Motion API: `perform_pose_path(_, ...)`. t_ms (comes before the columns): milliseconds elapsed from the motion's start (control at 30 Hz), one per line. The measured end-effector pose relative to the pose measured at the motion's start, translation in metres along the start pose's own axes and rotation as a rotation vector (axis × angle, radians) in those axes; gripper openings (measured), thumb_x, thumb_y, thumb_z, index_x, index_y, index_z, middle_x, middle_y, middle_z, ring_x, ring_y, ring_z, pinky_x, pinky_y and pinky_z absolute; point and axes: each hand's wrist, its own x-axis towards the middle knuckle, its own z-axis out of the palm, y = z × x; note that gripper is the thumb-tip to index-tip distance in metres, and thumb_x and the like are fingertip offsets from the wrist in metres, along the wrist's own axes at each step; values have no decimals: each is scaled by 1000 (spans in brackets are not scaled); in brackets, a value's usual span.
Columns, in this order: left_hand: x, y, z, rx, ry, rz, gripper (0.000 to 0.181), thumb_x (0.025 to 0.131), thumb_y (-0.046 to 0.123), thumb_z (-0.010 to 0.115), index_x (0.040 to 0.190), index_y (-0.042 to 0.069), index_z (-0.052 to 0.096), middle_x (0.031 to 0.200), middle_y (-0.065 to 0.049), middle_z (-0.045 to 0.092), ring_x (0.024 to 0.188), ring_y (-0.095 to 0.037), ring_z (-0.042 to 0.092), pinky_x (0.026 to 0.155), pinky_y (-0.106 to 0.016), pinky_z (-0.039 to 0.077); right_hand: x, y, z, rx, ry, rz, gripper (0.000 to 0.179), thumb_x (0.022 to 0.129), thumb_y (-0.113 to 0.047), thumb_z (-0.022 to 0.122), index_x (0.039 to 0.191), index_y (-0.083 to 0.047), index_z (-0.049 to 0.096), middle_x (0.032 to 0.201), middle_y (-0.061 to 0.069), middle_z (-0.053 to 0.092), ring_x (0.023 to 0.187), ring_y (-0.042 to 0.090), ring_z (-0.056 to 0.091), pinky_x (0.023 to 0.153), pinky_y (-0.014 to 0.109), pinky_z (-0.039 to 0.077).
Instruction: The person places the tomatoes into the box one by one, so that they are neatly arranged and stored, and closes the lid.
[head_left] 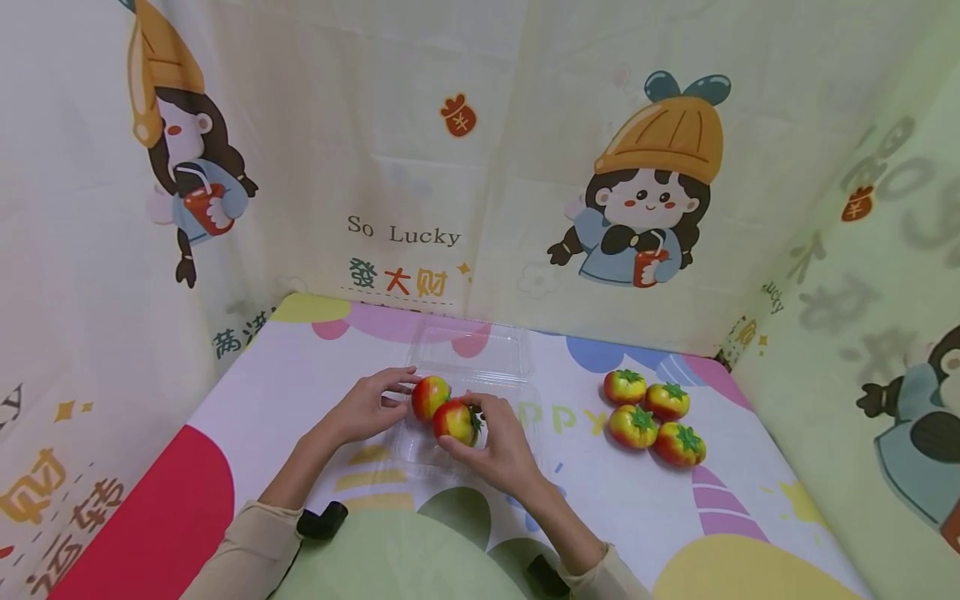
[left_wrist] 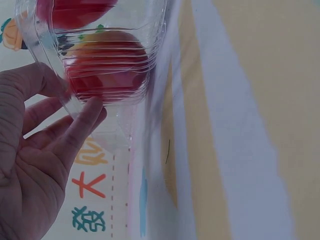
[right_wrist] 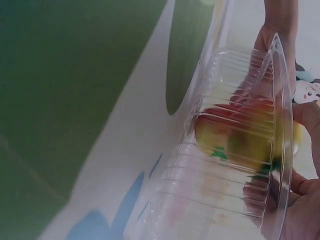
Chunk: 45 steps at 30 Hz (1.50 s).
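Note:
Inside the clear plastic box (head_left: 495, 454) sit two tomatoes, red and yellow with green leafy tops. My right hand (head_left: 498, 442) grips the nearer tomato (head_left: 453, 423), thumb on one side and fingers over its top. The other tomato (head_left: 430, 398) rests against it toward the left. My left hand (head_left: 369, 406) is at the box's left side; in the left wrist view its thumb and fingers pinch the rim (left_wrist: 75, 107). Through the ridged wall in the right wrist view, the held tomato (right_wrist: 250, 142) shows blurred.
Several more tomatoes (head_left: 633, 427) stand grouped on the right of the patterned tablecloth (head_left: 300, 367). The box's lid (head_left: 472, 350) lies folded back toward the rear. Printed cloth walls (head_left: 510, 167) enclose the table at the back and sides.

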Motion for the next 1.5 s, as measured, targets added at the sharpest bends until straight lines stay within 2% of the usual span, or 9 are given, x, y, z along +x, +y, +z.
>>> perform_pose_path(267,1,4,-1,3,-10,-19,43,92,1,65,135,0,62,149,-25,51,115,-36,67,91,-43,60,2,-2,5,32,-24,-2,58,85,-33,82,133,-11,59,124,4,62,115,21,55,93,46,58)
perform_pose_path(500,0,3,-1,0,-16,-23,43,93,3,65,136,0,61,149,-25,51,116,-36,67,92,-43,60,2,-5,9,46,-63,22,60,88,-35,79,137,-9,56,126,5,62,114,20,57,94,46,59)
perform_pose_path(800,0,4,-1,-13,-16,-17,43,93,3,64,136,-1,61,149,-26,51,115,-37,67,91,-43,60,4,-9,13,20,-93,31,55,92,-35,76,134,-7,55,117,5,64,101,19,59,83,32,59)
perform_pose_path(1033,0,3,-1,-9,-19,-24,44,93,3,65,136,0,61,149,-26,51,116,-37,66,91,-43,60,5,-13,16,22,-91,19,52,91,-33,77,131,-6,56,114,6,66,98,20,61,80,34,61)
perform_pose_path(1200,0,4,-1,-12,-21,-38,45,92,4,66,137,0,61,150,-25,51,117,-37,66,92,-43,60,5,-14,17,9,-98,8,51,91,-32,77,130,-6,56,116,8,67,97,21,62,78,31,61)
perform_pose_path(1333,0,4,-1,-15,-24,-48,46,92,4,67,138,1,60,151,-24,50,118,-37,66,92,-43,60,5,-14,19,3,-112,20,51,91,-32,77,129,-5,57,117,8,67,94,20,64,77,28,61)
perform_pose_path(1500,0,4,-1,1,-24,-52,46,92,5,68,137,3,61,151,-24,50,118,-36,66,93,-44,60,5,-14,19,3,-139,44,51,91,-36,77,127,-5,59,116,8,68,92,20,66,79,29,62)
